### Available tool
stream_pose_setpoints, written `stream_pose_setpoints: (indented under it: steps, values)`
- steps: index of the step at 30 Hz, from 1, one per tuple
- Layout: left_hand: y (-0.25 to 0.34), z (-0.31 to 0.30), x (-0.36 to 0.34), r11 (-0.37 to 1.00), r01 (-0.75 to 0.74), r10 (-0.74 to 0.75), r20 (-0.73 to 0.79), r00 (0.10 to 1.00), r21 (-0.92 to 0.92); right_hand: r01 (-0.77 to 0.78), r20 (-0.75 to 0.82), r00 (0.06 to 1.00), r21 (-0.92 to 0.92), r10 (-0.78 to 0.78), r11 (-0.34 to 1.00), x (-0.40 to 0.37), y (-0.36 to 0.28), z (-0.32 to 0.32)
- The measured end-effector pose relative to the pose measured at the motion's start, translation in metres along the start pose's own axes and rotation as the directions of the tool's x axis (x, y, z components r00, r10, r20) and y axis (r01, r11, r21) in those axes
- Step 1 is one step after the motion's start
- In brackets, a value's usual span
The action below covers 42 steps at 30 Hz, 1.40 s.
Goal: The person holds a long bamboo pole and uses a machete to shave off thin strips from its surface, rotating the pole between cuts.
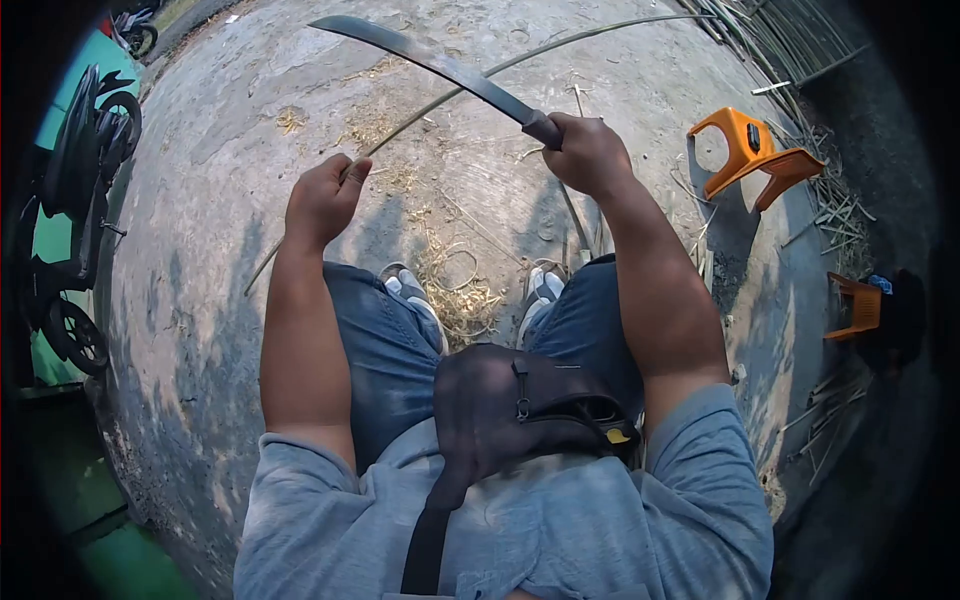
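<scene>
Left hand (325, 200): closed in a fist around a thin bamboo strip (415, 120). Right hand (590, 155): closed on the handle of a long blade (430, 60); the handle is hidden inside the fist.

The blade's long axis runs from the right hand to far left, tip pointing far left. It crosses over the strip. The strip's long axis runs from near left to far right; its near end lies on the concrete floor (250, 130).

An overturned orange stool (750, 150) lies at right. Motorbikes (85, 150) at left are cut off by the dark lens edge. A dark bag (510, 400) covers the lap.
</scene>
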<state>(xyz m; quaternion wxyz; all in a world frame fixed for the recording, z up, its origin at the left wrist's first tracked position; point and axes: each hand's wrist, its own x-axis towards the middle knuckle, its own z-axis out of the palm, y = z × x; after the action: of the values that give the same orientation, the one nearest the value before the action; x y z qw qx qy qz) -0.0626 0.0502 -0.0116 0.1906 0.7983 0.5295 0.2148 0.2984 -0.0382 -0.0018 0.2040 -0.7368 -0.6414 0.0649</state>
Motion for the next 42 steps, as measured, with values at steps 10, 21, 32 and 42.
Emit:
stream_pose_setpoints:
  steps: [10, 21, 32, 42]
  values:
    - [-0.019, -0.014, -0.007, 0.999, 0.016, -0.014, -0.056, 0.998, 0.035, -0.116, -0.079, 0.988, 0.158, 0.13, 0.981, 0.026, 0.038, 0.01]
    - [-0.002, -0.009, -0.005, 1.0, 0.021, -0.022, 0.043, 0.999, 0.006, 0.111, 0.046, 0.993, -0.059, -0.108, 0.992, 0.0, -0.019, 0.01]
    - [-0.003, -0.017, -0.004, 0.998, 0.04, -0.041, 0.014, 0.999, 0.056, -0.035, -0.111, 0.993, 0.114, 0.048, 0.993, 0.013, 0.048, 0.012]
    - [0.01, -0.095, -0.072, 0.957, 0.116, -0.105, -0.058, 0.993, 0.266, -0.084, -0.055, 0.994, 0.136, 0.092, 0.987, 0.012, 0.023, -0.015]
